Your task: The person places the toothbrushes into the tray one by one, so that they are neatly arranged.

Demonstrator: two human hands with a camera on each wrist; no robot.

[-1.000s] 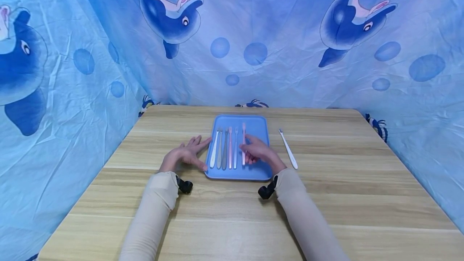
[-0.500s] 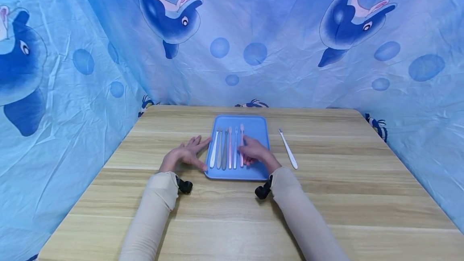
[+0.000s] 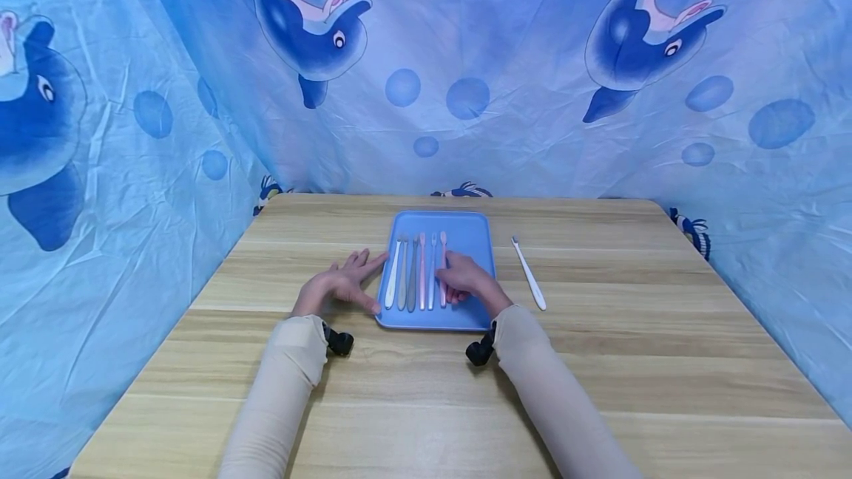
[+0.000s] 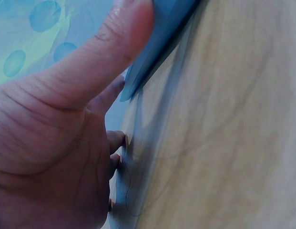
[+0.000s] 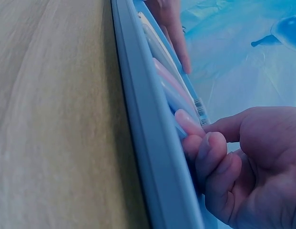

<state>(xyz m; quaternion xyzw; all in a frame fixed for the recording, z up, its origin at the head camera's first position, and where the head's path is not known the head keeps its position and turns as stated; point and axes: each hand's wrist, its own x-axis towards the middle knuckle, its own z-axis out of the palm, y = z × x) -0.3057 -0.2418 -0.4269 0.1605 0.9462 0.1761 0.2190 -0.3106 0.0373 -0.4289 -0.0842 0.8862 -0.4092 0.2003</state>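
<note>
A blue tray lies on the table with several toothbrushes side by side in it. From the left they are white, two greyish ones, a pink one, a light blue one and another pink toothbrush. My right hand pinches this rightmost pink toothbrush by its handle, low in the tray; its handle end shows at the fingers in the right wrist view. My left hand is spread at the tray's left side, thumb and forefinger against the rim.
A white toothbrush lies alone on the wooden table, right of the tray. A blue dolphin-print cloth hangs behind the table and along its sides.
My right hand has shifted slightly left with the pink toothbrush, bringing it closer to the light blue one and straighter in the row. My left hand has stayed still.
</note>
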